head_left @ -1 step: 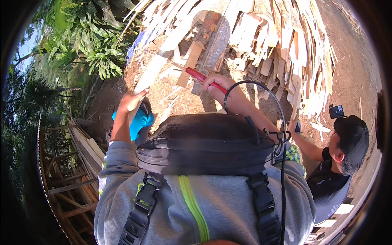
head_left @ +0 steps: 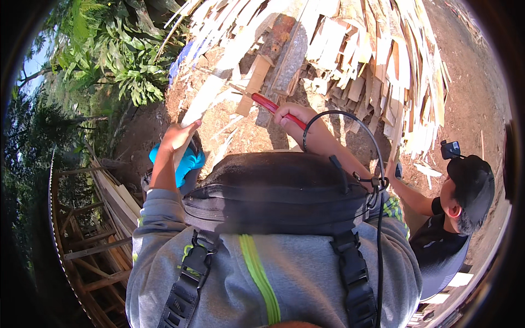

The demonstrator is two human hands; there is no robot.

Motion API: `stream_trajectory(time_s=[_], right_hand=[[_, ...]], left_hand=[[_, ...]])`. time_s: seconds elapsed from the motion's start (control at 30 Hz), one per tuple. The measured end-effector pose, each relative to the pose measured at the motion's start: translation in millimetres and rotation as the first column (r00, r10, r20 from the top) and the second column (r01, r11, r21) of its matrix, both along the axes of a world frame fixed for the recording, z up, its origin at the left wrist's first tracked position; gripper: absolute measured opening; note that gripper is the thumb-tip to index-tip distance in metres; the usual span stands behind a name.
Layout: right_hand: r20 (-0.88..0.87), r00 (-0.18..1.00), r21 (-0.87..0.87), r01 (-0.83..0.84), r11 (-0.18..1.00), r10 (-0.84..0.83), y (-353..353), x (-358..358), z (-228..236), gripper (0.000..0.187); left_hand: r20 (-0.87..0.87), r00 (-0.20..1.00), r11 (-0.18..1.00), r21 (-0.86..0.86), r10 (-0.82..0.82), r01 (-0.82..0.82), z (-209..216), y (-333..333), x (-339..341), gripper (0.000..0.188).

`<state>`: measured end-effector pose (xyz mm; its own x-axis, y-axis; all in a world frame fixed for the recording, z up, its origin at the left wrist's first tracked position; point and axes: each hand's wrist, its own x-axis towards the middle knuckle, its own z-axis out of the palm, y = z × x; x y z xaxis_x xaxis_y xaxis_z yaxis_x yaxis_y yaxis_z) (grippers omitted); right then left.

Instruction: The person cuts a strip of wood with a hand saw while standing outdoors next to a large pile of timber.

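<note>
My left hand (head_left: 176,136) is closed around the near end of a long pale wooden board (head_left: 203,98), which slants away toward the upper right. My right hand (head_left: 298,121) grips the red handle of a tool (head_left: 266,103). From that handle a thin, narrow part points up and left to the board; glare and the viewing angle hide its exact shape, and I cannot tell whether it touches the wood. Short wood offcuts (head_left: 258,76) lie on the ground just beyond the tool.
A large heap of split boards and slats (head_left: 377,65) spreads ahead to the right, beside a bark-covered log (head_left: 281,30). A person in a black cap (head_left: 470,186) is close on my right. Someone in blue (head_left: 188,165) is beyond my left forearm. A black cable (head_left: 350,112) loops over my right forearm.
Both my hands have shifted very slightly: the left with the board, and the right with the red-handled tool a touch to the right. Both grips stay the same.
</note>
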<state>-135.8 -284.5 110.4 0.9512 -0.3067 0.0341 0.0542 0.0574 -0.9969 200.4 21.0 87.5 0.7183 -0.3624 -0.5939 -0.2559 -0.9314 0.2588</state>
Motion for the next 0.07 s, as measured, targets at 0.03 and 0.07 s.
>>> stream_trajectory(time_s=[0.03, 0.07], right_hand=[[-0.045, 0.999, 0.031, -0.028, 0.999, 0.029, 0, -9, -8, 0.006], [-0.09, 0.994, 0.058, -0.055, 0.997, 0.06, 0, -19, -20, 0.006]], left_hand=[[-0.048, 0.999, 1.0, 0.018, 0.02, -0.02, -21, 12, 2, 0.104], [-0.034, 0.999, 0.999, -0.027, 0.036, -0.037, -41, 16, -9, 0.102]])
